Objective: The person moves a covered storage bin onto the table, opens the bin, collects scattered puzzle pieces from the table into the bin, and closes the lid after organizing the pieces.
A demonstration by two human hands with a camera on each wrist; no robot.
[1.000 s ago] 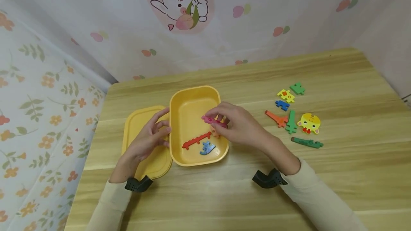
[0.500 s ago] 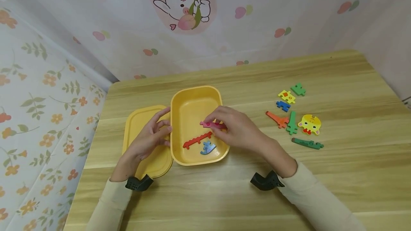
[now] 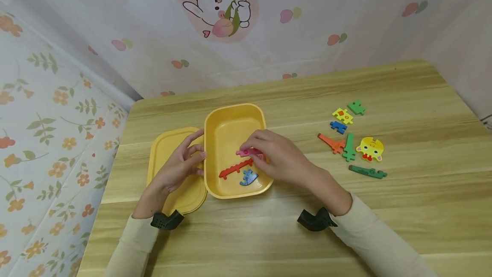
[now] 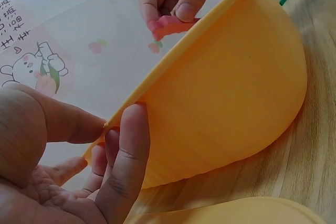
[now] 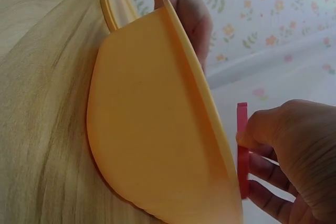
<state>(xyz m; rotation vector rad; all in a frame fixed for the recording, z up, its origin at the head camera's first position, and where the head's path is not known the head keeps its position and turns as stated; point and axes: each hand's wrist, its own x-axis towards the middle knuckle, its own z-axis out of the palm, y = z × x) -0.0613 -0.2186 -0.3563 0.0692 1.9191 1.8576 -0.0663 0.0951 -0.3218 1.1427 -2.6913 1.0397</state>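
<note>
My right hand (image 3: 282, 155) pinches a pink puzzle piece (image 3: 244, 153) between thumb and fingers, over the yellow plastic box (image 3: 220, 116). In the right wrist view the pink piece stands above the box's rim. A long red puzzle piece (image 3: 232, 169) and a small blue puzzle piece (image 3: 250, 177) lie on the box floor. At the box's left side, my left hand (image 3: 178, 166) holds the rim, with thumb and fingers on either side of it in the left wrist view. The right hand covers part of the box's right side.
A yellow lid (image 3: 180, 193) lies on the table under my left hand. To the right are a yellow animal-face piece (image 3: 370, 148), a dark green piece (image 3: 367, 171), an orange piece (image 3: 331, 143), a blue piece (image 3: 338, 127) and several others. A patterned curtain (image 3: 300, 46) hangs behind the table.
My right hand has moved slightly left and toward me with the pink piece, which has turned a little. The left hand keeps its hold on the box rim.
</note>
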